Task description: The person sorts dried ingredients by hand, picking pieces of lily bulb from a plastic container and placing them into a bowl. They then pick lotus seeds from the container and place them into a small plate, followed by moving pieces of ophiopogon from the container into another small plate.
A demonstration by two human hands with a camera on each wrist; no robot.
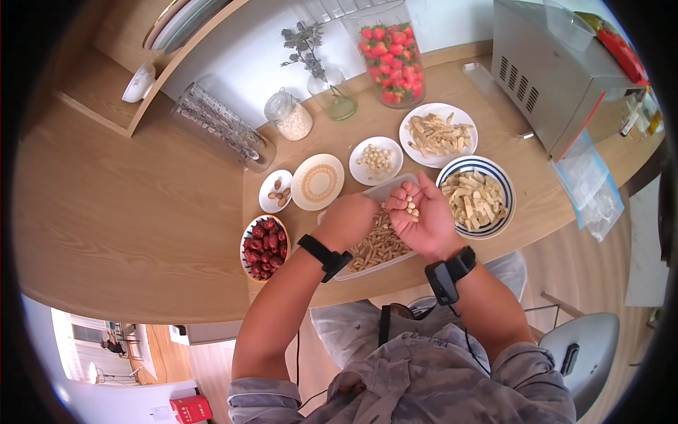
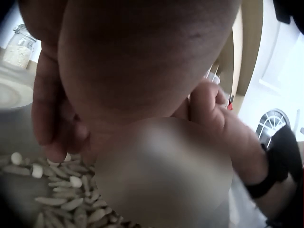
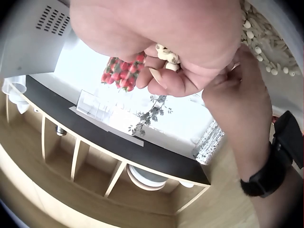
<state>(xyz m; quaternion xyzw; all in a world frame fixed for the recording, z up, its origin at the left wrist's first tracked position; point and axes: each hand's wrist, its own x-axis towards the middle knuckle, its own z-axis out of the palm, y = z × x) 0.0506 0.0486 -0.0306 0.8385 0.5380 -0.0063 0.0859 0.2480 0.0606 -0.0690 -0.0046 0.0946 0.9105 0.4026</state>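
Observation:
My right hand [image 1: 425,220] is held palm up over a clear plastic tray [image 1: 382,189], its fingers curled around several pale round seeds that look like lotus seeds [image 3: 168,57]. Beside it my left hand [image 1: 351,220] reaches down over the tray, back of the hand upward. In the left wrist view, its fingertips [image 2: 56,151] hang close over the tray's contents, and I cannot tell whether they pinch anything. Many tan spindle-shaped pieces [image 1: 374,253] fill the tray, with a few pale seeds [image 2: 75,181] scattered among them.
Behind the tray stand a plate of pale seeds [image 1: 377,141], a patterned plate [image 1: 300,178] and a small dish of brown nuts [image 1: 267,201]. Red dates [image 1: 265,247] lie left; a striped bowl [image 1: 503,187] and sliced-root plate [image 1: 421,113] right. Farther back are strawberries [image 1: 390,60] and a glass jar [image 1: 289,116].

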